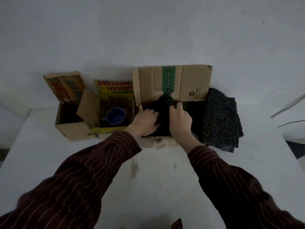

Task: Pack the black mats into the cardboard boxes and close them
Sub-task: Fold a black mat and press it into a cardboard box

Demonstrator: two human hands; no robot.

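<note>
Work centres on the large cardboard box [189, 83] at the far edge of the counter [148, 179], flaps up, with both hands reaching into it from the near side. The left hand [145, 121] lies with its fingers fairly straight, pressing down on a black mat [166, 98] inside the box. The right hand [180, 119], just beside it, has its fingers curled round the far end of that mat, which bunches upward against the raised far flap. Most of the mat is lost in the dark interior, so how flat it sits cannot be told.

A second mat [221, 118] lies just right of the box, touching its right wall, with its long axis running from the far edge toward the near one. It is on the right hand's side and clearly nearer to that hand, so picking it up would probably fall to the right.

Two smaller boxes [69, 123] stand open toward the far left corner, one holding a blue mug [115, 115].
</note>
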